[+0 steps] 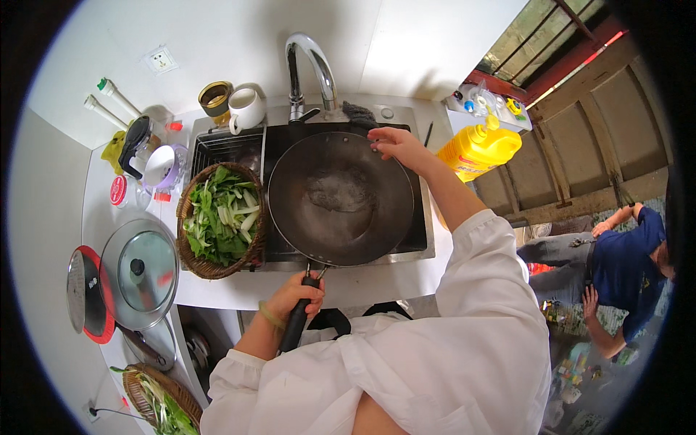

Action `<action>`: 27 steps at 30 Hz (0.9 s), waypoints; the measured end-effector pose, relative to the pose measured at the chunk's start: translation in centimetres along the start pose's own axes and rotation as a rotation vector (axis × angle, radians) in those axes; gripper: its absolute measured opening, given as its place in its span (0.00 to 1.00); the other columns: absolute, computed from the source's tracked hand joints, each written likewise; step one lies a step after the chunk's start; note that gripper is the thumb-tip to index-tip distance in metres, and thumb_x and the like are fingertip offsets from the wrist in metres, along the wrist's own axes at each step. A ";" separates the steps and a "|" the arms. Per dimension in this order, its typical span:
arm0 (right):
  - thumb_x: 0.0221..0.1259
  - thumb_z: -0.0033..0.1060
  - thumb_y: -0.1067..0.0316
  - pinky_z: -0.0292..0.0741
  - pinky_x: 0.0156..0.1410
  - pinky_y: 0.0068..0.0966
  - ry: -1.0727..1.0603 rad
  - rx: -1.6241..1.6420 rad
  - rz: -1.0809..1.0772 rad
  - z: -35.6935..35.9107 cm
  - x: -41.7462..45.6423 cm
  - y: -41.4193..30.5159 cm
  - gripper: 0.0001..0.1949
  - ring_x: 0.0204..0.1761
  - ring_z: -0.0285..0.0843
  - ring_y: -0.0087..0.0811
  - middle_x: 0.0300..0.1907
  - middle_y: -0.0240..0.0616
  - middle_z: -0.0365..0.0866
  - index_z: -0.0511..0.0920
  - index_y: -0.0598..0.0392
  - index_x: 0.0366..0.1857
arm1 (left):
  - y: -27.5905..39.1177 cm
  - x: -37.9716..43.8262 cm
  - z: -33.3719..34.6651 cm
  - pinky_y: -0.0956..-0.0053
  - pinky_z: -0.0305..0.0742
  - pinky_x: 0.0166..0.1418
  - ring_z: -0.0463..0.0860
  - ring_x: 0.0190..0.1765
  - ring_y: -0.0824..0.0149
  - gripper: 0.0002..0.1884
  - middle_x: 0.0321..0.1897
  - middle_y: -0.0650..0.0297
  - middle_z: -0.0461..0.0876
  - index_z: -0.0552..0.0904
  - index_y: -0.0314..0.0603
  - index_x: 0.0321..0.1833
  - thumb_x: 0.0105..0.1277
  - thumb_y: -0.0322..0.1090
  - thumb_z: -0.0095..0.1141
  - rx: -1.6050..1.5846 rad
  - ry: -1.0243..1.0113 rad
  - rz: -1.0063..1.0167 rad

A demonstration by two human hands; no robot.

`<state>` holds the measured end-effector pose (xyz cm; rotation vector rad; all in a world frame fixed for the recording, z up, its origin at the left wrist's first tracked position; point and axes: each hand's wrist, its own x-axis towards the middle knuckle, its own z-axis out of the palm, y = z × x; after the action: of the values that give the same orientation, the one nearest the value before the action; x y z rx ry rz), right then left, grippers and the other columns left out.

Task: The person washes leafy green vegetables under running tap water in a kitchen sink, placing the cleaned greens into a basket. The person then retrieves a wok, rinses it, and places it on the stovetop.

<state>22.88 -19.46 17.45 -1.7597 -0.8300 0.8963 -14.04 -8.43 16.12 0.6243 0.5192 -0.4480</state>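
Observation:
Over the sink basin (417, 217) I have a dark metal wok (337, 228), with what looks like a little water in its bottom. My left hand (299, 299) is wrapped around the wok's black handle (294, 326), close to the pan. At the far right rim is my right hand (399, 148), fingers spread and nothing held in them; whether it touches the rim I cannot tell. Just beyond it lies a dark scouring pad (359, 114), near the chrome faucet (312, 46). Left of the wok, a wicker basket (185, 250) holds cut leafy greens (223, 212).
A yellow pump bottle (478, 149) stands by my right forearm. Behind the basket are a wire rack (217, 144), a white mug (246, 106) and a glass jug (144, 141). Glass lids (144, 272) lean at left, above a second basket (163, 391). Another person (614, 261) stands at right.

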 end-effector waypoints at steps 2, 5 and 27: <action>0.60 0.53 0.71 0.74 0.48 0.23 0.023 0.019 0.012 -0.2 -1.6 -0.1 0.20 0.50 0.74 0.26 0.54 0.36 0.75 0.71 0.58 0.57 | 0.3 0.3 0.4 0.74 0.64 0.20 0.68 0.15 0.70 0.10 0.16 0.63 0.68 0.69 0.38 0.35 0.52 0.23 0.54 0.029 0.001 -0.007; 0.60 0.54 0.70 0.74 0.49 0.24 0.034 0.037 0.013 0.0 -3.2 -0.2 0.19 0.50 0.75 0.26 0.54 0.36 0.75 0.71 0.57 0.56 | 0.3 0.4 0.7 0.75 0.65 0.19 0.69 0.15 0.70 0.10 0.16 0.63 0.68 0.69 0.37 0.34 0.52 0.23 0.54 0.076 -0.013 -0.009; 0.61 0.50 0.72 0.72 0.52 0.24 0.043 0.148 -0.053 2.2 -9.3 -3.7 0.17 0.54 0.74 0.28 0.55 0.35 0.74 0.72 0.56 0.55 | -0.4 -1.4 1.8 0.77 0.59 0.18 0.67 0.15 0.71 0.08 0.15 0.65 0.66 0.69 0.38 0.33 0.52 0.22 0.52 0.047 -0.052 -0.018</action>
<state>15.86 -25.14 22.22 -1.6158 -0.7597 0.8602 -14.77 -9.50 17.98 0.6519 0.4663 -0.4938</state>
